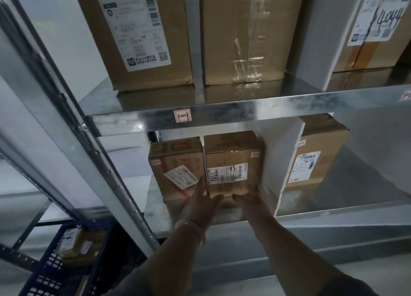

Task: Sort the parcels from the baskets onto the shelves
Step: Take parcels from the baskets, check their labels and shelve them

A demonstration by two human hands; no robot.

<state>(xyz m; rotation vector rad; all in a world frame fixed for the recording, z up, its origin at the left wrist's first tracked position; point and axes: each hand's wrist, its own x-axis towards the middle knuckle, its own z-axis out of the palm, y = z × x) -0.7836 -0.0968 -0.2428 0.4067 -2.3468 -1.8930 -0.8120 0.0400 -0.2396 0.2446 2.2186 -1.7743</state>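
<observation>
Blue basket [45, 278] — parcels [75, 244] inside, left hand [203, 198] and right hand [249, 199] against box [231, 158]

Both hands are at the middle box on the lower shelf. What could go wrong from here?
1. The left hand lies at the seam between the box and the neighbour box; its fingers could get pinched there.
2. The gap between the neighbour box and the divider looks tight, so the box may jam or push the neighbour box askew.

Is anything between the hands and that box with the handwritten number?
Nothing visible: left hand and right hand touch the front of the box, which sits between a neighbouring box and a white divider.
</observation>
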